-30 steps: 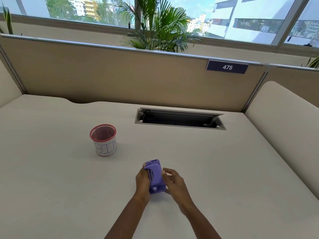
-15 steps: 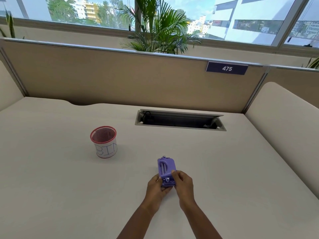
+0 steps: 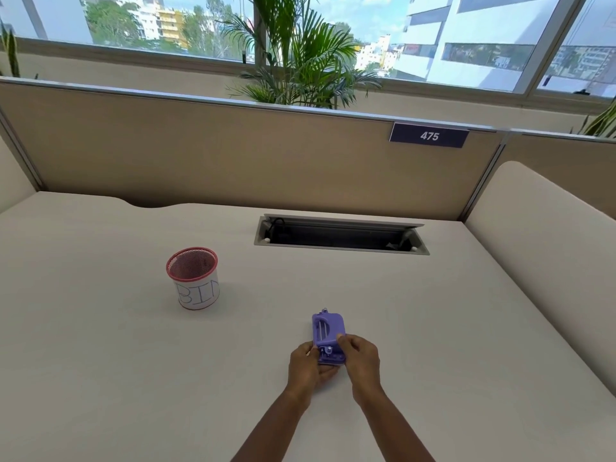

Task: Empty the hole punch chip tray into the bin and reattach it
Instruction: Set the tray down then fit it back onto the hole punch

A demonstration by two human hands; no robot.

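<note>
A small purple hole punch [image 3: 327,332] lies on the desk near the front centre, its handle end pointing away from me. My left hand [image 3: 306,365] grips its near end from the left and below. My right hand [image 3: 361,358] pinches the same end from the right, thumb on top. Whether the chip tray is on the punch is hidden by my fingers. The bin [image 3: 194,278], a red mesh cup wrapped in white paper lettered "BIN", stands upright to the far left of the punch, well apart from both hands.
A cable slot [image 3: 340,235] with its flap open is sunk into the beige desk [image 3: 100,361] behind the punch. A beige partition [image 3: 233,155] with a "475" sign [image 3: 429,136] closes the back; a padded divider [image 3: 550,245] rises on the right.
The punch went from upright between my hands at the centre to lying flat further right. Both hands shifted right with it and now hold its near end.
</note>
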